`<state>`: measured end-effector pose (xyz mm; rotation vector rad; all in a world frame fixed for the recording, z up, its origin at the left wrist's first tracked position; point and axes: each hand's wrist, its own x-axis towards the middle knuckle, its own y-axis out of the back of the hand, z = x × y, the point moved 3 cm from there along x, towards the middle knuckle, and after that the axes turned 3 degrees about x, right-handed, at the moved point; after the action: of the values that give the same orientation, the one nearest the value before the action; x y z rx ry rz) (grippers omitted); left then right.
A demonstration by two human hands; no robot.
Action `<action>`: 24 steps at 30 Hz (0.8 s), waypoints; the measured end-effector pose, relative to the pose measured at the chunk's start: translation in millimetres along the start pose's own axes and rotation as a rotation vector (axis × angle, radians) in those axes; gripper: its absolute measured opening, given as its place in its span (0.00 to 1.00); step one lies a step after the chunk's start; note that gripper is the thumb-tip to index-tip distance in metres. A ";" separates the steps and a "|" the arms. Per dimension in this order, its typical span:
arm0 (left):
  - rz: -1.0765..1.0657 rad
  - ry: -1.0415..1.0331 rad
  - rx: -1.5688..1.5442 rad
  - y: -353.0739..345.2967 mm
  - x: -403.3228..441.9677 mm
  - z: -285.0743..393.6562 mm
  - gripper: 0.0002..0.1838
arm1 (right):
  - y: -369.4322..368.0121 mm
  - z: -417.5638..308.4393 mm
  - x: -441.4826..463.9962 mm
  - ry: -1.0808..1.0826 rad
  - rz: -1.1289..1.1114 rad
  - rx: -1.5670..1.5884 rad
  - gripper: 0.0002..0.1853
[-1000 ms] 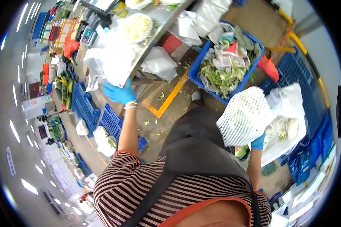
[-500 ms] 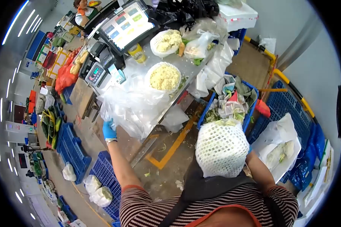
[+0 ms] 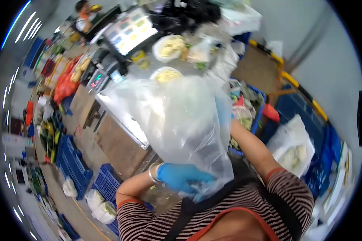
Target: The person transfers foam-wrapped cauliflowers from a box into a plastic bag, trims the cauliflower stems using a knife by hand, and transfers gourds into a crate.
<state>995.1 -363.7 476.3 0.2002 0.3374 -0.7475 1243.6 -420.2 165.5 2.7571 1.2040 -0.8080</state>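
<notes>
1. Head view: the left hand (image 3: 181, 176), in a smooth blue glove, has its fingers bent together and clamped on the crumpled lower edge of one clear plastic bag (image 3: 169, 124).
2. The right hand (image 3: 225, 108), also blue-gloved, shows blurrily through the film at the bag's other side; whether its fingers are apart or together I cannot tell.
3. The bag is thin, glossy and creased, bulging in front of the body and hiding the near part of the metal table (image 3: 128, 126), close to its near corner. One round pale mass (image 3: 185, 96) shows cloudily through it; inside or behind, I cannot tell.
4. Beyond the bag, toward the table's right edge, sit two cauliflower heads (image 3: 171, 47), bumpy and cream-coloured in white wraps, the nearer one partly covered by the bag.
5. Farther left on the table stand one round yellow tape roll (image 3: 140, 59) and one flat lit screen (image 3: 131, 30); by the left edge is one scale display (image 3: 97, 80) with glowing digits.
6. Off the table's right edge, one blue plastic crate (image 3: 262, 108) holds leafy scraps and crumpled paper; nearer the right arm, one white-lined box (image 3: 305, 130) holds pale produce.
</notes>
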 end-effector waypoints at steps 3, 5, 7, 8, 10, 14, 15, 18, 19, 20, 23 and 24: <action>0.140 -0.086 -0.372 -10.4 48.5 -15.0 0.29 | 63.3 27.4 -9.9 0.021 0.160 -0.211 0.40; 0.232 -0.163 -0.542 -17.1 69.3 -3.4 0.22 | 105.8 39.3 -15.6 -0.009 0.267 -0.345 0.41; 0.547 -0.224 -0.662 -35.3 80.3 3.1 0.14 | 137.4 58.9 -14.4 -0.049 0.340 -0.431 0.42; 0.664 -0.253 -0.708 -36.6 89.7 5.6 0.11 | 150.0 63.1 -15.3 -0.067 0.360 -0.453 0.42; 0.702 -0.372 -0.844 -14.0 114.2 8.1 0.12 | 163.1 68.5 -7.1 -0.102 0.362 -0.497 0.43; 0.812 -0.394 -0.985 28.3 206.3 10.7 0.19 | 189.1 88.8 5.4 -0.177 0.308 -0.519 0.45; 0.887 -0.262 -0.882 34.0 234.6 10.0 0.24 | 199.5 94.9 5.8 -0.164 0.284 -0.503 0.45; 0.977 0.018 -0.927 34.6 310.4 -12.4 0.20 | 234.0 109.2 -25.1 0.127 0.187 -0.335 0.37; 1.036 0.115 -0.927 32.2 333.5 -22.5 0.19 | 249.1 104.9 -40.8 0.164 0.085 -0.240 0.32; 0.967 0.101 -0.878 33.1 356.6 -37.2 0.19 | 274.1 99.2 -65.8 0.152 0.098 -0.145 0.30; 0.825 0.128 -0.850 36.0 421.3 -126.4 0.18 | 368.4 109.5 -157.8 0.110 0.273 0.272 0.19; 0.852 0.178 -0.815 31.1 441.8 -144.4 0.19 | 407.7 138.8 -179.0 0.154 0.413 0.505 0.18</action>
<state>1285.5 -576.9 181.1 -0.3565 0.6407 0.2811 1361.6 -858.2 57.3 3.3462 0.4372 -0.9689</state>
